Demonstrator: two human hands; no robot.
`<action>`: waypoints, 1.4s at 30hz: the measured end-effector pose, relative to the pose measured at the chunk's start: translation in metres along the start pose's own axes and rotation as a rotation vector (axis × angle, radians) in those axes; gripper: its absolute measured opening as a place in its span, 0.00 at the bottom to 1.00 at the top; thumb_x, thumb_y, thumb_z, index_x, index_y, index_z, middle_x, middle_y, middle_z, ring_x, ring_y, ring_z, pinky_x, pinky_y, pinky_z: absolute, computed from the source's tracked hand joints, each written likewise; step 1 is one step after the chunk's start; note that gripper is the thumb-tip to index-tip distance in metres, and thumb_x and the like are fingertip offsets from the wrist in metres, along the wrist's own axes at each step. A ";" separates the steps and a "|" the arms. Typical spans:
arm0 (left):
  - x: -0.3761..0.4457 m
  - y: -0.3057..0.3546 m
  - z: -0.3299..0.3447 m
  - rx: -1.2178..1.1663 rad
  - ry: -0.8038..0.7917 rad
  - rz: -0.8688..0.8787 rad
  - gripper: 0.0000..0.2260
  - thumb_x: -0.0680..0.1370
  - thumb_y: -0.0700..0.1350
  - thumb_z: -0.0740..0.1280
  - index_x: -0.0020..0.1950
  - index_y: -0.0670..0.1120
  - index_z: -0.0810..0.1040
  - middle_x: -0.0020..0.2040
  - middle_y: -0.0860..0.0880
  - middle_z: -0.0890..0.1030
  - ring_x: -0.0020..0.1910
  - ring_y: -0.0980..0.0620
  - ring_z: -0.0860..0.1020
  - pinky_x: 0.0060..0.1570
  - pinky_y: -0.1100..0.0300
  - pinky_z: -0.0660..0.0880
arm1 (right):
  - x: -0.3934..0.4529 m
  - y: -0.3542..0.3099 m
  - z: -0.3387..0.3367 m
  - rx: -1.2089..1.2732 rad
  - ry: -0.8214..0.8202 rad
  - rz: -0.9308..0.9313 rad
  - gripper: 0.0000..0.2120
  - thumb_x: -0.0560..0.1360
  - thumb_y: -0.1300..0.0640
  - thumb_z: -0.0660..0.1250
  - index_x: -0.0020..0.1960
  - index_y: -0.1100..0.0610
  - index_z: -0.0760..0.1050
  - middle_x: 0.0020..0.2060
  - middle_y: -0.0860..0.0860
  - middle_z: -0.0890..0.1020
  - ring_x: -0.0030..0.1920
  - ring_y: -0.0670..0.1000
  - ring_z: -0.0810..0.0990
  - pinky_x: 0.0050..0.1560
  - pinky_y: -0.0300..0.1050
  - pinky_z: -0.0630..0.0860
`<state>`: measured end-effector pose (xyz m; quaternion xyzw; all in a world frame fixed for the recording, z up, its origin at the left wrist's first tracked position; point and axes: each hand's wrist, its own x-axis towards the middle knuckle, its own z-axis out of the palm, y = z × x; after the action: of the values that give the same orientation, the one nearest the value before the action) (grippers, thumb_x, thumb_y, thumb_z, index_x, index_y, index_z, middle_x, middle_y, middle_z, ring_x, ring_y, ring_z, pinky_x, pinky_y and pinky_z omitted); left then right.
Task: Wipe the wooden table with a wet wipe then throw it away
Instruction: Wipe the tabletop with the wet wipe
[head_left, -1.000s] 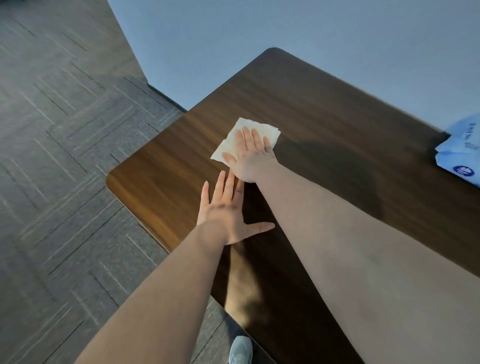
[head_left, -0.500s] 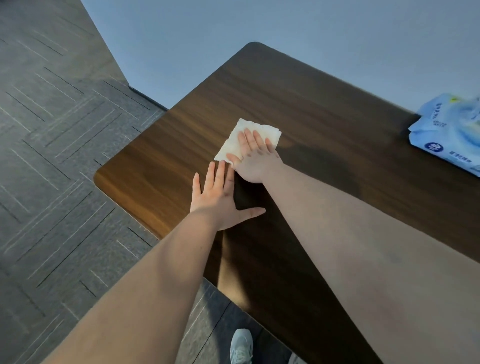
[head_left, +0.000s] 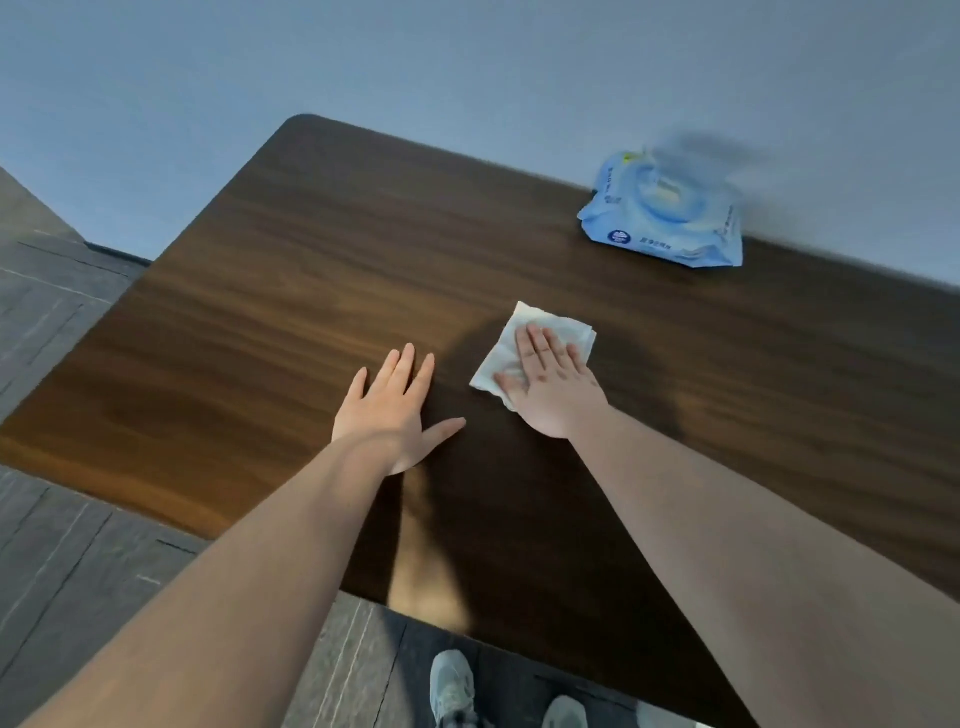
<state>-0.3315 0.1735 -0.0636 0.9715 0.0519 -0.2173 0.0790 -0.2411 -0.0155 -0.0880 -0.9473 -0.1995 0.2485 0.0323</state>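
A folded white wet wipe (head_left: 540, 325) lies flat on the dark wooden table (head_left: 291, 291), near its middle. My right hand (head_left: 553, 384) presses down on the wipe with flat fingers and covers its near right part. My left hand (head_left: 392, 410) rests palm down on the bare wood just left of the wipe, fingers spread, holding nothing.
A blue pack of wet wipes (head_left: 665, 213) lies at the table's far edge against the grey wall. Grey carpet tiles (head_left: 67, 561) lie to the left and in front. Two grey shoes (head_left: 454, 686) show below the table's near edge.
My right hand has slid the wipe to the right, away from my left hand. The view has swung right, and the whole wipe pack now shows.
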 end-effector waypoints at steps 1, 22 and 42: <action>0.004 0.018 0.000 0.011 -0.015 0.035 0.39 0.75 0.70 0.50 0.77 0.53 0.38 0.78 0.51 0.39 0.76 0.54 0.38 0.75 0.50 0.42 | -0.009 0.022 0.001 0.013 0.004 0.035 0.33 0.79 0.36 0.39 0.76 0.52 0.32 0.76 0.48 0.35 0.75 0.47 0.33 0.74 0.50 0.34; 0.035 0.373 0.049 0.269 -0.126 0.576 0.45 0.69 0.77 0.47 0.76 0.55 0.35 0.78 0.51 0.35 0.76 0.52 0.36 0.74 0.48 0.40 | -0.213 0.390 0.050 0.236 0.118 0.658 0.35 0.78 0.35 0.39 0.76 0.53 0.33 0.77 0.49 0.37 0.76 0.48 0.36 0.75 0.50 0.36; 0.022 0.377 0.059 0.171 -0.093 0.502 0.45 0.70 0.75 0.50 0.77 0.52 0.38 0.78 0.50 0.38 0.76 0.52 0.38 0.75 0.49 0.42 | -0.230 0.377 0.052 0.261 0.072 0.667 0.33 0.79 0.38 0.39 0.75 0.55 0.31 0.76 0.52 0.35 0.76 0.51 0.34 0.73 0.51 0.34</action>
<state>-0.2851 -0.2058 -0.0765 0.9460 -0.2130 -0.2390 0.0503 -0.3125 -0.4547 -0.0884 -0.9564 0.1555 0.2351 0.0771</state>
